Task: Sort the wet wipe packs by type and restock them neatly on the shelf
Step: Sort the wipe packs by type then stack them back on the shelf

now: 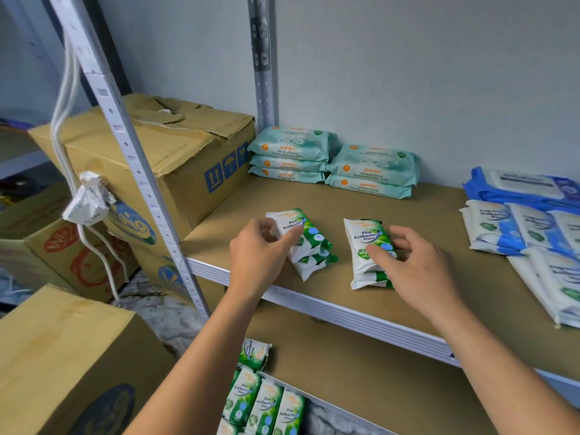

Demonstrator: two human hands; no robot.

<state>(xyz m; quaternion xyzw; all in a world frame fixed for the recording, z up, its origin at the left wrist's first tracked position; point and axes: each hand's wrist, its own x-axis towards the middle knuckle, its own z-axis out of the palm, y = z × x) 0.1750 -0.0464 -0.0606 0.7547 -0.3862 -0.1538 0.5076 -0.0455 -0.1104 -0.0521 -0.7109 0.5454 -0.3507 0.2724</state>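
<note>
As the head camera looked down on it, shelf: a tan board shelf with a white metal front edge.
Left hand: the left hand curled its fingers on the left pile of green-and-white plastic pine wipe packs, with the index finger across the top label.
Right hand: the right hand was half spread, with the thumb on the face and the fingers round the far side of the right pile of green-and-white pine wipe packs, holding it.
Pine piles: both lay near the front edge, apart from each other; the left one was skewed.
Back row: two stacks of pale teal soft wipe packs sat side by side at the wall.
Right end: flat blue-and-white wipe packs lay overlapping.
Lower shelf: more loose green-and-white pine packs lay in a row.
Left side: a brown cardboard box stood just beside the teal stacks.
</note>
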